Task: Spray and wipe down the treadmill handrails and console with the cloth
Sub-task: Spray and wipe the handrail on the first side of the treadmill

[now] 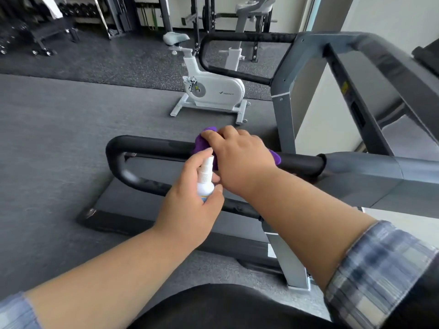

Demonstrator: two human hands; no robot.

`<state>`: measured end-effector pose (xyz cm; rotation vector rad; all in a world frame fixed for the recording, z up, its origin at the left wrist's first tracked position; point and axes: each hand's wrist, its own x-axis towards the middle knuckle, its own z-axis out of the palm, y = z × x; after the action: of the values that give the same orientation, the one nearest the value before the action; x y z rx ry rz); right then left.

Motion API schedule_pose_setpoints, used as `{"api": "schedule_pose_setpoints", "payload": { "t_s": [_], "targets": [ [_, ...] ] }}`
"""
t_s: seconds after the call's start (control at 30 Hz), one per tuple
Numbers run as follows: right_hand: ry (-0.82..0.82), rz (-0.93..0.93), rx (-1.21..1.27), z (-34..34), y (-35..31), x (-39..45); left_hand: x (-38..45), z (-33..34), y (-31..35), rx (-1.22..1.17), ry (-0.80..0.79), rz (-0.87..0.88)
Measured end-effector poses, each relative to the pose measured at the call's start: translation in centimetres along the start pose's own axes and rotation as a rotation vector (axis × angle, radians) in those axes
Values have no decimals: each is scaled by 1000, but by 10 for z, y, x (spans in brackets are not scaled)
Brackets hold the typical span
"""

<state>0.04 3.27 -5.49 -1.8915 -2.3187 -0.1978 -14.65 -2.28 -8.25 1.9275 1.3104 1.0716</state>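
You were in the wiping step on the near handrail, the black padded bar running from nine to three o'clock across the middle of the view. Your right hand lay over the purple cloth, fingers curled round it and pressing it onto the top of that bar. Your left hand, just at seven o'clock of the right, gripped the white spray bottle upright, forefinger resting on its nozzle, which pointed toward the cloth. By my reading the far handrail at twelve o'clock and the console, out of view to the right, were still to do. The next move probably called for a short spray on the bare bar toward nine o'clock, then sliding the cloth along it with steady pressure
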Motion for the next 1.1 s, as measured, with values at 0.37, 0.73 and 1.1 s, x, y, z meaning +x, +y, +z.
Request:
{"api": "schedule_pose_setpoints", "payload": {
  "t_s": [0.37, 0.73, 1.1],
  "targets": [
    [-49, 31, 44, -7, 23, -13, -9, -24, -13, 9, 47, -39],
    [-97, -122, 19, 0, -64, 65, -21, -55, -34, 18, 130, -146],
    [-94, -91, 28, 0, -34, 40, -24, -62, -44, 13, 156, -143]
  ]
}}
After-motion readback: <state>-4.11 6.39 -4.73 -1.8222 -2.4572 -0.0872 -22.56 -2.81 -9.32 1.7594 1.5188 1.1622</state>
